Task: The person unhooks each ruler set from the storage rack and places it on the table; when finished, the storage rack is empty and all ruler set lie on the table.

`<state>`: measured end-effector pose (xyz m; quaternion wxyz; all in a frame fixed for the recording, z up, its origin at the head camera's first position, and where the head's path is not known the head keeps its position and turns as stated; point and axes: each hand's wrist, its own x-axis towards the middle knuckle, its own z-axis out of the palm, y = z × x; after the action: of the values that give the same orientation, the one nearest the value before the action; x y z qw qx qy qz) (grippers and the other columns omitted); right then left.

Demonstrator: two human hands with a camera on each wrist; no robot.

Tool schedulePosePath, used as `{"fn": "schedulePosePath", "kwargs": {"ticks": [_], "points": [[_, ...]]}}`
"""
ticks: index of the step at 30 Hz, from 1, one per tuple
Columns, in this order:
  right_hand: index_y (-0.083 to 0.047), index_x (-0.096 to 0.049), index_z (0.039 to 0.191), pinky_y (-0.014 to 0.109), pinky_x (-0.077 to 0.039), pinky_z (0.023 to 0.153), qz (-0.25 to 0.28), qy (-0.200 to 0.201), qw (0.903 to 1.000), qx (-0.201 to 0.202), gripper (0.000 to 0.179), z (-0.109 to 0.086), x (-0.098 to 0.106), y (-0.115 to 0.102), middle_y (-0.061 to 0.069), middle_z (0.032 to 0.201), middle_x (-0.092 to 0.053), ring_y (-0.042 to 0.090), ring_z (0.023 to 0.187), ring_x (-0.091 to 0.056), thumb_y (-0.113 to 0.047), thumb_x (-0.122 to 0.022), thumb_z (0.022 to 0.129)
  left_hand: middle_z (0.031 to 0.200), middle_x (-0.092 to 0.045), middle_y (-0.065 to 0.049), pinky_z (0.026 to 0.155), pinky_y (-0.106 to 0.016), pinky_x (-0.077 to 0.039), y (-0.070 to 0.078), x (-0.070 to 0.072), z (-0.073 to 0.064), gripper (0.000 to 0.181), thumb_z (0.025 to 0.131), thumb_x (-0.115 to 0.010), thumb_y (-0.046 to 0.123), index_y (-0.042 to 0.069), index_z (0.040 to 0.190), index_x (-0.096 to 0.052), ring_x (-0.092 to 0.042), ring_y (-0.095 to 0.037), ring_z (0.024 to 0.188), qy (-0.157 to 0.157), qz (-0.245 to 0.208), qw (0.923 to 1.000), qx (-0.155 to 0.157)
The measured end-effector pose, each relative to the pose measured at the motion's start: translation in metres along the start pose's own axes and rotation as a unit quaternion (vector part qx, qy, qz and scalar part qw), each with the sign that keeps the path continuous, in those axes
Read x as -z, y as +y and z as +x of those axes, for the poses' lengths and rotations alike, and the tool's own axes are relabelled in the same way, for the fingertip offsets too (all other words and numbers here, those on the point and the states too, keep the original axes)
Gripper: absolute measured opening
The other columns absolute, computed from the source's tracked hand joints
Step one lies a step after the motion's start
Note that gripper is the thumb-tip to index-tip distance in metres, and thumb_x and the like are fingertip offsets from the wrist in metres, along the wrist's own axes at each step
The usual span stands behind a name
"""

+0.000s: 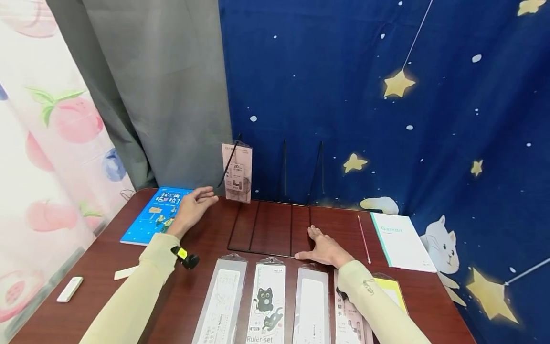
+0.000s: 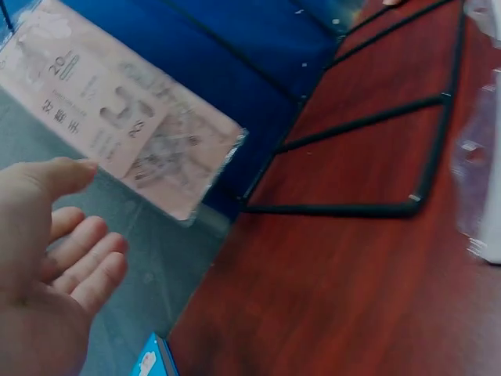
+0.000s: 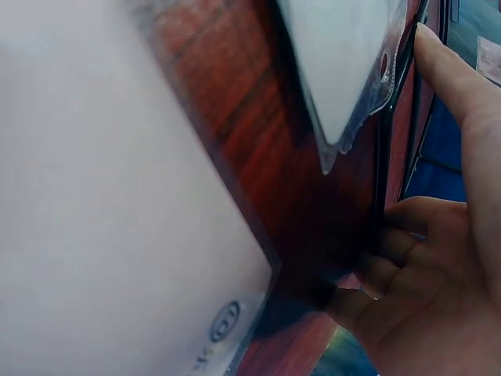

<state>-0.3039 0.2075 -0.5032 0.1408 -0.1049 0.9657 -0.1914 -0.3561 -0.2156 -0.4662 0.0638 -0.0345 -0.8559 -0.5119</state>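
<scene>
A black wire rack (image 1: 291,229) with upright hooks stands toward the back of the table. From its left hook hangs a pink card package (image 1: 237,174) printed "20" and "4 PCS", slightly tilted. My left hand (image 1: 196,206) is just left of the package, fingers apart from it and holding nothing; the left wrist view shows the thumb below the package (image 2: 125,110) and the fingers loosely bent. My right hand (image 1: 323,247) rests at the rack's front right corner, thumb by the front bar and fingers spread along the side bar. In the right wrist view the thumb (image 3: 446,70) lies against the black wire.
In front lie clear-sleeved ruler packs, including a cat-printed ruler set (image 1: 267,303), a pink pack (image 1: 350,317) and a yellow-edged pack (image 1: 393,291). A blue book (image 1: 150,215) and white eraser-like block (image 1: 69,289) are left; a pencil (image 1: 364,239) and white notebook (image 1: 401,241) right.
</scene>
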Motion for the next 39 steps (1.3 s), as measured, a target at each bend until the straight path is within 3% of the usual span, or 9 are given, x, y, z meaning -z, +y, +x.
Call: {"fn": "schedulePosePath", "kwargs": {"ticks": [8, 13, 23, 32, 39], "points": [[-0.008, -0.028, 0.164, 0.056, -0.027, 0.126, 0.000, 0.008, 1.0000, 0.000, 0.113, -0.001, -0.002, -0.001, 0.012, 0.173, -0.020, 0.038, 0.159, -0.023, -0.068, -0.076, 0.082, 0.159, -0.048, -0.018, 0.117, -0.052, -0.043, 0.018, -0.006, 0.030, 0.070, 0.102, -0.067, 0.037, 0.010, 0.160, -0.039, -0.048, -0.035, 0.147, 0.007, -0.048, 0.9984, -0.028], [-0.007, -0.029, 0.164, 0.057, -0.027, 0.126, 0.015, 0.005, 0.9999, 0.005, 0.112, -0.002, -0.007, -0.002, 0.012, 0.173, -0.021, 0.037, 0.160, -0.022, -0.067, -0.077, 0.082, 0.157, -0.050, -0.019, 0.119, -0.051, -0.040, 0.027, -0.015, 0.043, 0.072, 0.100, -0.068, 0.041, 0.010, 0.159, -0.040, -0.048, -0.035, 0.148, 0.008, -0.068, 0.9968, -0.041], [-0.008, -0.030, 0.163, 0.056, -0.026, 0.127, 0.018, 0.016, 0.9997, 0.000, 0.111, -0.002, -0.007, -0.001, 0.011, 0.173, -0.023, 0.035, 0.160, -0.022, -0.066, -0.077, 0.081, 0.146, -0.059, -0.022, 0.117, -0.049, -0.044, 0.030, -0.024, 0.050, 0.064, 0.100, -0.069, 0.039, 0.006, 0.152, -0.049, -0.055, -0.037, 0.140, 0.044, -0.107, 0.9906, -0.072], [-0.008, -0.030, 0.164, 0.056, -0.025, 0.127, 0.015, 0.017, 0.9997, 0.001, 0.110, -0.002, -0.006, 0.000, 0.011, 0.173, -0.023, 0.033, 0.161, -0.021, -0.067, -0.076, 0.082, 0.123, -0.073, -0.020, 0.111, -0.052, -0.048, 0.034, -0.024, 0.045, 0.044, 0.097, -0.071, 0.044, 0.007, 0.121, -0.070, -0.067, -0.035, 0.126, 0.061, -0.065, 0.9941, -0.061], [-0.008, -0.029, 0.164, 0.055, -0.022, 0.128, 0.017, 0.012, 0.9998, 0.006, 0.109, -0.002, -0.005, 0.000, 0.012, 0.173, -0.021, 0.032, 0.162, -0.019, -0.065, -0.076, 0.084, 0.123, -0.074, -0.018, 0.103, -0.044, -0.055, 0.033, -0.022, 0.038, 0.044, 0.096, -0.072, 0.046, 0.008, 0.119, -0.072, -0.069, -0.030, 0.123, 0.063, -0.077, 0.9931, -0.062]]}}
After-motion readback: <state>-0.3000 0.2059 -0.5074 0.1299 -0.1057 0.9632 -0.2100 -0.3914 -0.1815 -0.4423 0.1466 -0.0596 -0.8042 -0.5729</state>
